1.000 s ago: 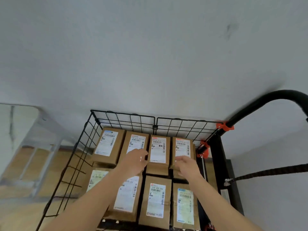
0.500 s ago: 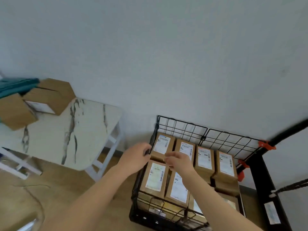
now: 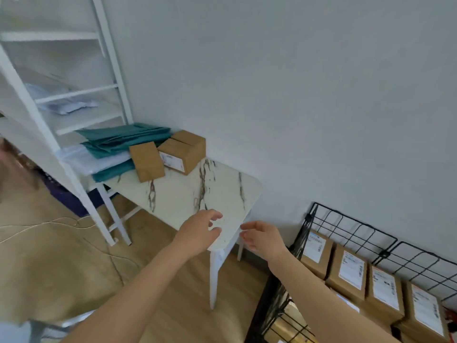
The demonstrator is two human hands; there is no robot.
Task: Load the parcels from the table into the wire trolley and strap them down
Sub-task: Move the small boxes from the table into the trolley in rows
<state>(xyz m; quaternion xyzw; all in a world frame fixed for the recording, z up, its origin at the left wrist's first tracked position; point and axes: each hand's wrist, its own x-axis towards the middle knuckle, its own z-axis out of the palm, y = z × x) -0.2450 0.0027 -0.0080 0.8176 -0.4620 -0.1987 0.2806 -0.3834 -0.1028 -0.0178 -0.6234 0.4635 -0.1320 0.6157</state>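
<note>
Two brown cardboard parcels stand at the far end of the marble-topped table (image 3: pixel 222 189): a plain one (image 3: pixel 146 161) tilted on end and a labelled one (image 3: pixel 183 151) behind it. The black wire trolley (image 3: pixel 346 229) at the lower right holds several labelled brown parcels (image 3: pixel 350 272) in rows. My left hand (image 3: pixel 200 231) and my right hand (image 3: pixel 262 238) hover over the table's near corner, fingers loosely spread, holding nothing. Both are well short of the table parcels.
Green and white flat mailers (image 3: pixel 118 142) are stacked on the table beside the parcels. A white shelf frame (image 3: pixel 74 100) stands at the left against the wall. Thin cables (image 3: pixel 49 224) lie on the wooden floor.
My view has swung left from the trolley to the table. Both hands have left the parcels in the trolley and moved over the table's near corner, empty.
</note>
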